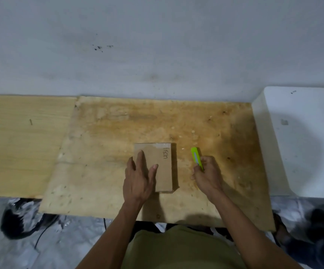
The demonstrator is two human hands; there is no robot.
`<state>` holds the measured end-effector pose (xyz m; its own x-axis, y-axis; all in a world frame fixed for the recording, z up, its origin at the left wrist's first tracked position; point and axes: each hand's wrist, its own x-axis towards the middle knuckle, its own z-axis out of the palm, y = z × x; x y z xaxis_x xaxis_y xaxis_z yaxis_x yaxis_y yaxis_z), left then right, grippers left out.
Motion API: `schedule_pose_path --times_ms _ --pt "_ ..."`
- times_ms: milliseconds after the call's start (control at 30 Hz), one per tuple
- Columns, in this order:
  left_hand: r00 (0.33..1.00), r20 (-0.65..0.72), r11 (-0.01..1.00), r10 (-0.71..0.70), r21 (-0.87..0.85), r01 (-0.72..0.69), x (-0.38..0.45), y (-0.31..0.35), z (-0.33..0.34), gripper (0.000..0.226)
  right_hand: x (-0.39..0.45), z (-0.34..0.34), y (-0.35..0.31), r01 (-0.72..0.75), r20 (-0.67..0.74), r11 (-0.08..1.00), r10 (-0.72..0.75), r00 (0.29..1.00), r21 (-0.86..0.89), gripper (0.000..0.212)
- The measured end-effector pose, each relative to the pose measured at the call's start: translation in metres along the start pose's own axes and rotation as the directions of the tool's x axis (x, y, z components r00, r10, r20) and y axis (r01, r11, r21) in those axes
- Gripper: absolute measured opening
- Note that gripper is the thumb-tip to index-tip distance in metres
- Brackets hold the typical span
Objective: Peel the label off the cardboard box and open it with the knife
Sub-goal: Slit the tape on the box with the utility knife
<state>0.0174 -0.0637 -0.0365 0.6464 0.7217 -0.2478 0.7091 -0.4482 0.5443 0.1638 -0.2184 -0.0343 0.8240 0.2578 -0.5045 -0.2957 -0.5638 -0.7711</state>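
A flat brown cardboard box (162, 167) lies on the stained plywood board (107, 164), with handwriting along its right edge and a pale patch at its far edge. My left hand (139, 177) rests flat on the box's left part, fingers spread and pressing down. My right hand (207, 174) is just right of the box, closed around the handle of a lime-green utility knife (196, 159). The knife's tip points away from me, above the board. No label is visible on the box top.
A white block-like object (300, 144) stands at the right end of the board. A paler wooden panel (21, 144) adjoins on the left. A grey wall rises behind. Dark shoes (17, 224) and a cable lie on the floor below the near edge.
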Motion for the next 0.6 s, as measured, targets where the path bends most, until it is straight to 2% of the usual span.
schedule_pose_path --times_ms 100,167,300,400,500,600 --pt "1.0 -0.012 1.0 -0.003 0.013 0.003 -0.003 -0.001 0.001 0.066 -0.001 0.005 -0.019 -0.009 0.119 0.988 -0.01 0.993 0.155 0.028" --pt "1.0 -0.016 1.0 0.005 0.011 -0.004 -0.004 -0.001 0.001 0.066 0.001 0.008 -0.031 -0.012 0.218 0.985 -0.026 0.976 0.171 0.039" --pt "0.999 -0.035 1.0 0.017 -0.012 -0.017 -0.007 -0.002 0.003 0.064 0.001 0.009 -0.052 0.167 0.377 0.982 -0.188 0.907 0.087 0.047" --pt "0.999 -0.04 1.0 0.007 -0.015 -0.008 -0.007 -0.004 0.004 0.061 0.005 0.007 -0.058 0.291 0.361 0.956 -0.261 0.895 -0.031 0.041" --pt "0.998 -0.056 1.0 0.009 -0.005 -0.009 -0.006 -0.004 0.006 0.059 0.014 0.005 -0.061 0.379 0.353 0.917 -0.316 0.88 -0.124 0.025" --pt "0.997 -0.073 1.0 0.009 0.007 -0.008 -0.007 -0.004 0.006 0.058 0.02 0.002 -0.067 0.499 0.397 0.823 -0.376 0.837 -0.271 0.025"
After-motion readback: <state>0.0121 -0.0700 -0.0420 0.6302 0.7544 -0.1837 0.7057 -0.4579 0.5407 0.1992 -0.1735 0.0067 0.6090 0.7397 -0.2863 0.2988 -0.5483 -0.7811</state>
